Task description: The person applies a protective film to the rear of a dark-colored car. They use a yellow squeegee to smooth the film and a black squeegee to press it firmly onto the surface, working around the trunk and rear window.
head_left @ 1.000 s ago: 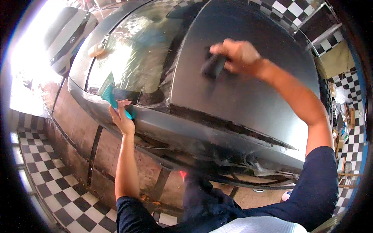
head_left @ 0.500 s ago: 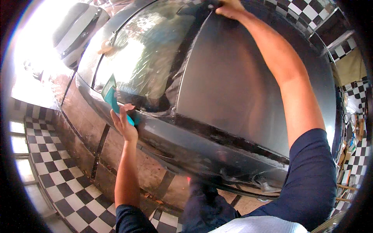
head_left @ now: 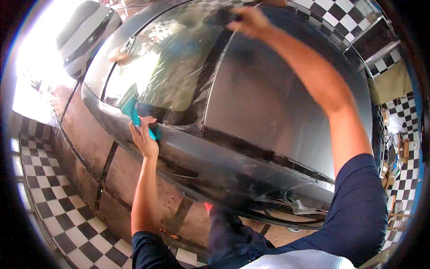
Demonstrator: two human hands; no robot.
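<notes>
My left hand is closed around the handle of a teal squeegee, its wide blade pointing up and away over the lower corner of the car window. The hand is at the edge of the dark grey car body. My right arm reaches across the smooth dark panel beside the glass. At the far end, my right hand is closed on a dark object, held against the far edge of the window. That object is blurred, and its kind cannot be made out. Clear wrinkled film or wetness shows on the glass.
A rounded peach-coloured thing sits by the wiper at the window's left edge. Another grey car stands at the far left in bright light. Black-and-white checkered flooring surrounds the car. Assorted clutter lies at the right.
My right hand has moved left and slightly nearer, bringing the dark object onto the window's far edge. My left hand keeps its grip on the squeegee. The view has shifted slightly.
</notes>
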